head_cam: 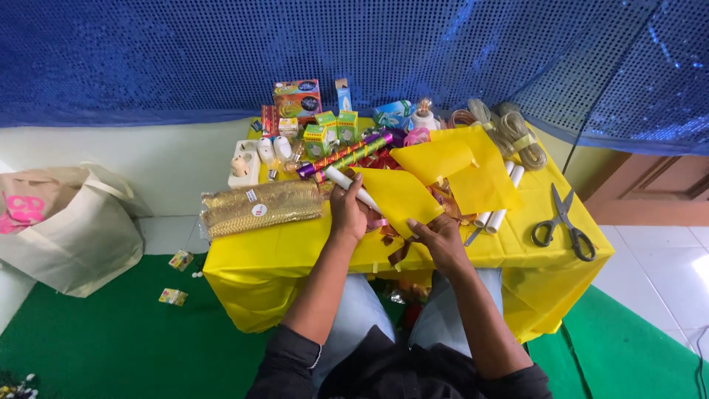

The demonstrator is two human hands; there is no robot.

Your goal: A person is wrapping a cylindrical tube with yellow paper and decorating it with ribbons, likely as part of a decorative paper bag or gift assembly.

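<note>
I have the yellow paper sheet mid-table, my left hand clamped on the white tube under it, my right hand pinching its lower edge. Best kept taut; scissors lie well right.

The tablecloth is bright yellow, and so is the paper sheet in the hands, along with the folded yellow sheets beyond it. The thin tube is white. The mesh packet is glittering gold with a scale-like pattern. The wrapping roll is striped purple, green, red and gold. The small boxes are green and yellow. The scissors are dark grey. The cord coil is pale straw. The backdrop is sequinned deep blue; the floor mat is green. The sleeves are black.
</note>
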